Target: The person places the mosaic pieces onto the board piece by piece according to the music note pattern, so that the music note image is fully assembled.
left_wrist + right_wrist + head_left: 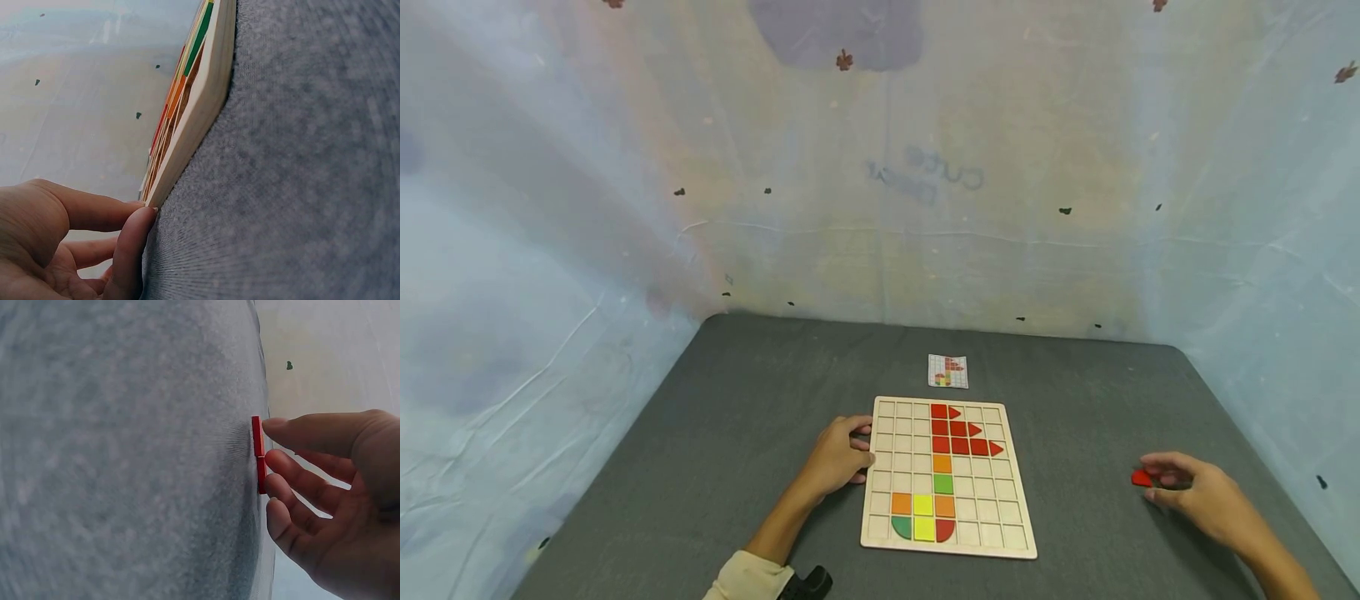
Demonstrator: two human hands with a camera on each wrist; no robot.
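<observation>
A wooden grid board lies on the dark cloth, partly filled with red, orange, yellow and green pieces. At its left edge, my left hand grips the rim. The left wrist view has the thumb and a finger of that hand meeting at the edge of the board. Far to the right, my right hand is over red pieces. In the right wrist view, two thin red pieces lie end to end on the cloth, with the loosely bent fingers of my right hand right at them.
A small printed pattern card lies behind the board. The grey table has rounded far corners, and pale patterned sheeting hangs behind it and on both sides. A dark band is on the left wrist.
</observation>
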